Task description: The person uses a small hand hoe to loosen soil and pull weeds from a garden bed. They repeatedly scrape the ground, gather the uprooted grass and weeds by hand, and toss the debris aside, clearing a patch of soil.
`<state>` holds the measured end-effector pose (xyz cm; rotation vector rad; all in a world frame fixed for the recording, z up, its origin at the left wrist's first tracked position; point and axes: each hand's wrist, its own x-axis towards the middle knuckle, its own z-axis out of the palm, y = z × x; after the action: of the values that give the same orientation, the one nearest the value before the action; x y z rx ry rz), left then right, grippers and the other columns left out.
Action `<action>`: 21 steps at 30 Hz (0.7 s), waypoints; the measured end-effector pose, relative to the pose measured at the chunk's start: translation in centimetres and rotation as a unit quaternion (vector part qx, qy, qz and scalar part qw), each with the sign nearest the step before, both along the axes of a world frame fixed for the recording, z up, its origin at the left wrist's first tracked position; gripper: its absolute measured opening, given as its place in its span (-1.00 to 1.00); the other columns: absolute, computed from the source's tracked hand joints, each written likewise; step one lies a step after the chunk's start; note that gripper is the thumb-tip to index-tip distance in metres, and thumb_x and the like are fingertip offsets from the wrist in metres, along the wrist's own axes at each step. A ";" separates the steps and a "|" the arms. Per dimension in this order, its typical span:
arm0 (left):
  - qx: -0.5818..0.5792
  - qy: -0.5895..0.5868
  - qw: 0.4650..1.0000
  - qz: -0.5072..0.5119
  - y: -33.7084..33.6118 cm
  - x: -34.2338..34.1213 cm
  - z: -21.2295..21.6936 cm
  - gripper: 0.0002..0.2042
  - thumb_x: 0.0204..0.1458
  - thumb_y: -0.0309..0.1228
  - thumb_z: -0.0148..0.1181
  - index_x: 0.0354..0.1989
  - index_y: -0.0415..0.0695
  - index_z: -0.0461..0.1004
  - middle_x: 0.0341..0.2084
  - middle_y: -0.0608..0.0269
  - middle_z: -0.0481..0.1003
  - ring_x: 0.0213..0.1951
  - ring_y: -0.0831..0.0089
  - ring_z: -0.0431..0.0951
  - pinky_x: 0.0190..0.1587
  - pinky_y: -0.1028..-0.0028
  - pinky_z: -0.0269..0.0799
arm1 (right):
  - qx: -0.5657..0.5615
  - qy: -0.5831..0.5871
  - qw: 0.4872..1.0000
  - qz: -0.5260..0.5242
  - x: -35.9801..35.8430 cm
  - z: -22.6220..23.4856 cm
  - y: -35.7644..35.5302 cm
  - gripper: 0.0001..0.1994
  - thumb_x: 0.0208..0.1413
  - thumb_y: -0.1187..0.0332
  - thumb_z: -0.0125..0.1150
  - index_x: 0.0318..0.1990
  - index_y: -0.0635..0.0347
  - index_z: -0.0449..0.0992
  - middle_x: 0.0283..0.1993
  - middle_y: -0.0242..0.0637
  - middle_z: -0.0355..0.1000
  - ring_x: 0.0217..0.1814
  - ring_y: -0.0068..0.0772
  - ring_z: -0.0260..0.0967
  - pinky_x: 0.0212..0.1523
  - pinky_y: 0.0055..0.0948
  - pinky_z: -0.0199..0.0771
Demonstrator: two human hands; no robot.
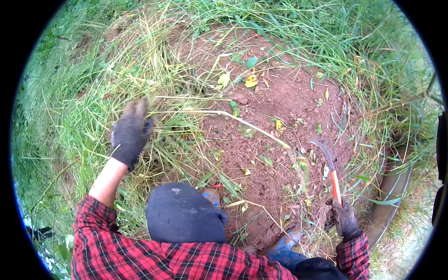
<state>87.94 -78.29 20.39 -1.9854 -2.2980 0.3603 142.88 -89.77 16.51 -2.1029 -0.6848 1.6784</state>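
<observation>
My left hand (pixel 129 134), in a dark work glove, is over the cut and bent grass (pixel 154 79) at the left of the bare soil. Its fingers are stretched out and a little blurred, with nothing seen in its grasp. In my gloved right hand (pixel 344 218) is a sickle (pixel 334 184), held by its orange handle. The curved blade points away from me, low over the reddish soil (pixel 275 172). A long pale stalk (pixel 242 122) lies across the soil between my hands.
Blue boots (pixel 282 245) stand on the soil close to me, beside a dark cloth-covered rounded shape (pixel 186 212). Thick green grass (pixel 317 28) rings the far side. At the right, a curved grey-brown rim (pixel 389 191) borders the soil. Yellow leaves (pixel 251 81) lie scattered.
</observation>
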 end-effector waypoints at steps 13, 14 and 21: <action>-0.293 -0.039 0.947 -0.126 4.6 -1.9 -17.3 -0.48 0.01 0.05 -0.06 -0.01 -0.09 0.38 -0.08 -0.01 0.43 0.11 0.10 0.30 0.27 0.17 -0.10 | -0.002 0.010 0.999 0.043 -1.3 0.1 -0.9 -0.77 0.17 0.25 -0.01 -0.28 0.28 0.34 -0.68 -0.34 0.29 -0.78 -0.48 0.23 -0.80 -0.47 0.28; -0.347 0.009 0.936 -0.061 3.9 -4.1 -16.9 -0.59 0.00 -0.03 -0.04 -0.16 -0.05 0.48 -0.17 0.02 0.48 -0.01 0.10 0.40 0.21 0.20 0.04 | -0.011 0.011 0.999 0.039 -1.6 0.3 -1.0 -0.78 0.16 0.25 0.00 -0.28 0.26 0.36 -0.65 -0.37 0.29 -0.74 -0.52 0.23 -0.76 -0.50 0.26; -0.308 0.233 0.922 0.016 -2.9 -14.7 -12.4 -0.79 -0.07 -0.32 0.00 -0.35 0.01 0.58 -0.33 0.25 0.56 -0.20 0.32 0.53 -0.05 0.30 0.24 | 0.006 0.028 0.998 0.054 -2.2 0.7 -0.9 -0.79 0.15 0.25 0.04 -0.22 0.22 0.38 -0.58 -0.48 0.27 -0.60 -0.65 0.23 -0.66 -0.60 0.24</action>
<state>73.24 -81.18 7.95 -1.7814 -2.0486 1.5324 140.68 -90.65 17.26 -2.0355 -0.8025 1.7792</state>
